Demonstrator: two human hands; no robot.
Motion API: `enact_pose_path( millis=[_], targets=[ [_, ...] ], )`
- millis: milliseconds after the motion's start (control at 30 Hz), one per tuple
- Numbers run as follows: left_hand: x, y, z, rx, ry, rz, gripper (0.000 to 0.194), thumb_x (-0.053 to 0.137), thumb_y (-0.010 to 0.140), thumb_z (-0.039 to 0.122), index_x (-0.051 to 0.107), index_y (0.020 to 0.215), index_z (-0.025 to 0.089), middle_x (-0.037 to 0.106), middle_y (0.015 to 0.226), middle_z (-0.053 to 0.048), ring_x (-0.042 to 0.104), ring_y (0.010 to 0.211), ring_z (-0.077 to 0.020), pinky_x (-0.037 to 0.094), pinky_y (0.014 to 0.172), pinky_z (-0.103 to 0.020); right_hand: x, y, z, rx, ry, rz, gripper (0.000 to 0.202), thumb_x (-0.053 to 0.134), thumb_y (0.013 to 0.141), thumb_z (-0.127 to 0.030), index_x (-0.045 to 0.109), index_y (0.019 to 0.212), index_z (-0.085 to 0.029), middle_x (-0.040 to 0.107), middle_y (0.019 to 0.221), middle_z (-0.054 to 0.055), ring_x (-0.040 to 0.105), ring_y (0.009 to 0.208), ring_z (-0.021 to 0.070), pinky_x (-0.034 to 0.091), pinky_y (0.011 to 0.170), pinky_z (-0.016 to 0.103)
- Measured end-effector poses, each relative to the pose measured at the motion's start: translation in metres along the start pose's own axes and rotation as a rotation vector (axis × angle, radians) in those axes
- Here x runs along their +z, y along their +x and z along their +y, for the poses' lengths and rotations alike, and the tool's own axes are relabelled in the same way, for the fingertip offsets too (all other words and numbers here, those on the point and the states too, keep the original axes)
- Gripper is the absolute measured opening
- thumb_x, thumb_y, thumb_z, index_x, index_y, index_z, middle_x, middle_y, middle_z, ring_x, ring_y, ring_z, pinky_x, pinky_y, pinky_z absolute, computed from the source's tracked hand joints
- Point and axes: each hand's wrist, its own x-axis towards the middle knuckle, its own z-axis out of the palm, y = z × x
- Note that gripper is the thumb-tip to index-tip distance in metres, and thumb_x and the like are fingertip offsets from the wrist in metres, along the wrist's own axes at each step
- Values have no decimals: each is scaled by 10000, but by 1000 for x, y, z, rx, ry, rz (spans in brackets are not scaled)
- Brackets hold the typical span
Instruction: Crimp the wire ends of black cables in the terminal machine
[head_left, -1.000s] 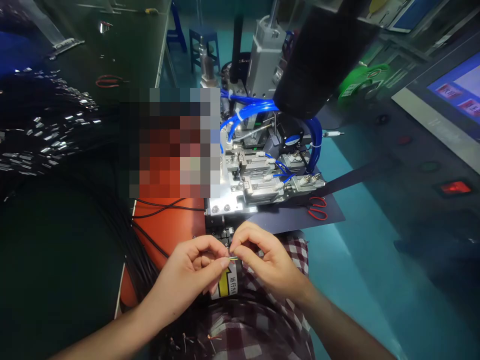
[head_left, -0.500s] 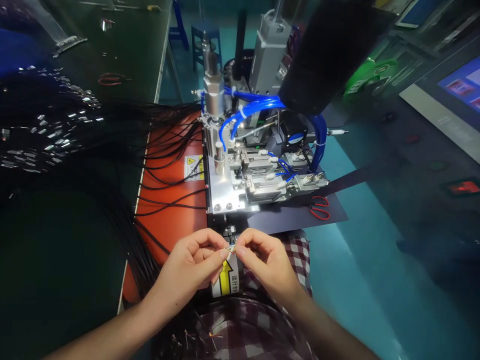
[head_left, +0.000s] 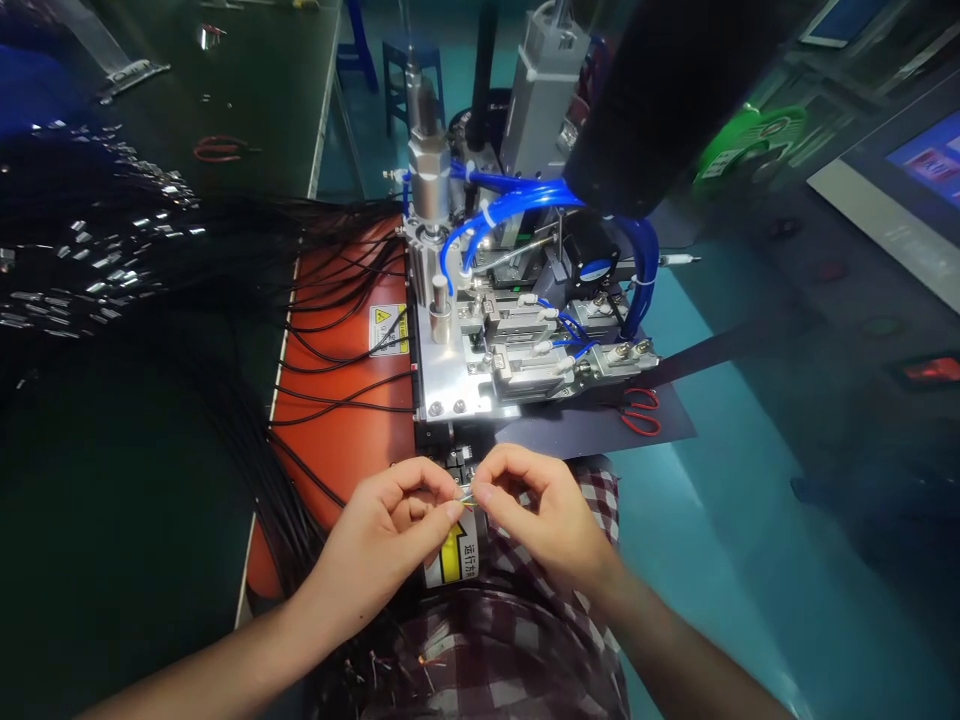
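Thin coloured wires (head_left: pixel 466 500) roughly crosswise, pinched by the left hand (head_left: pixel 386 530) and right hand (head_left: pixel 546 515) — fingertips closed, right hand slightly higher than before.

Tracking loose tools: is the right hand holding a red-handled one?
No, the right hand pinches thin coloured wires at its fingertips, beside the left hand.

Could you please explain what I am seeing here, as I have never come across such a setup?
The view is from a camera worn on a person's head, looking forward and down. Their bare left hand and right hand pinch thin coloured wires between the fingertips. Ahead stands a metal machine with blue tubes; its exact function isn't clear. Black cables lie across the orange surface, and red-handled scissors rest at the right.
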Motion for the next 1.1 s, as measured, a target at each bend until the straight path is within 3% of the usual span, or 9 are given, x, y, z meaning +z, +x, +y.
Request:
enact_pose_path(
  millis=[233, 367, 600, 733, 1100],
  targets=[
    [-1, 3, -2, -24, 15, -8, 174, 601, 803, 319, 532, 777, 161, 415, 439, 92, 333, 414, -44, 238, 400, -149, -8, -4, 6, -585, -679, 60, 84, 555, 852, -173, 615, 800, -200, 680, 770, 24, 589, 666, 150, 352, 603, 303],
    [-3, 3, -3, -51, 11, -26, 172, 580, 827, 328, 539, 800, 163, 438, 440, 91, 319, 409, -38, 223, 398, -145, -5, -5, 14, -797, -791, 216, 15, 611, 832, -183, 623, 823, -188, 690, 707, -4, 594, 582, 117, 329, 548, 289],
    [-6, 2, -5, -54, -39, -36, 168, 576, 831, 324, 538, 804, 163, 431, 444, 93, 323, 421, -41, 236, 415, -154, 1, -8, 23, -807, -747, 268, 12, 609, 828, -169, 599, 830, -176, 691, 701, -1, 613, 602, 114, 343, 546, 288],
    [-5, 2, -5, -52, -41, -39, 173, 579, 827, 328, 536, 801, 163, 427, 445, 95, 325, 423, -40, 241, 416, -151, -3, -8, 22, -840, -804, 229, 83, 618, 833, -177, 610, 916, -174, 714, 748, 10, 595, 577, 117, 334, 539, 301],
    [-4, 4, -4, -70, -7, -26, 178, 581, 814, 327, 523, 806, 159, 440, 428, 96, 327, 400, -36, 232, 393, -140, -12, -2, 17, -931, -913, 155, 90, 597, 836, -183, 603, 926, -188, 708, 749, 15, 497, 512, 121, 258, 515, 311]
  ],
)
